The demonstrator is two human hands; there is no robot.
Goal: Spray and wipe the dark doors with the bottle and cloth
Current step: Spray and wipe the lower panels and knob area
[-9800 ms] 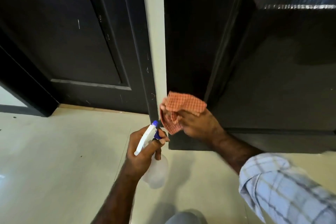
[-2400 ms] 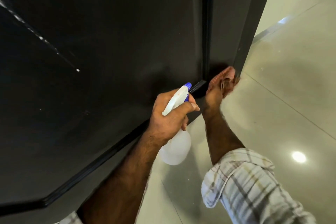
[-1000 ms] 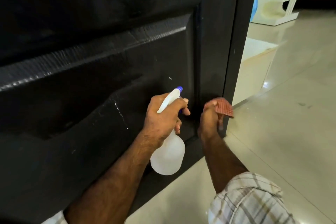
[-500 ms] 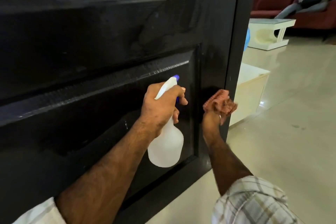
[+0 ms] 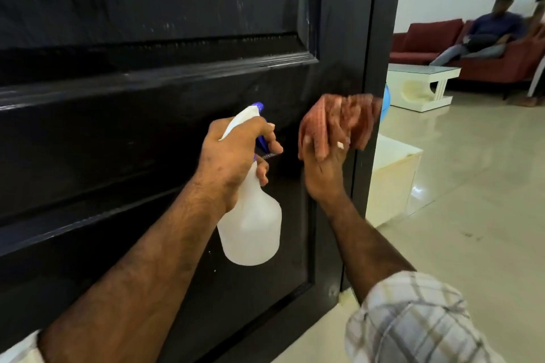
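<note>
Two hands: left hand [image 5: 233,156] grips the smooth translucent bottle [image 5: 250,224], right hand [image 5: 323,162] clutches the crumpled checked cloth [image 5: 342,118] against the glossy panelled door [image 5: 147,97].

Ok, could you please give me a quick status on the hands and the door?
Left hand grips spray bottle. Right hand holds orange cloth at dark door edge. Nothing in the way.

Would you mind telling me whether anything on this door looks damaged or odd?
Yes: the dark door has pale scuffs and flecks on its upper panel and near its bottom corner, standing out against the black finish. Nothing looks spilled.
</note>
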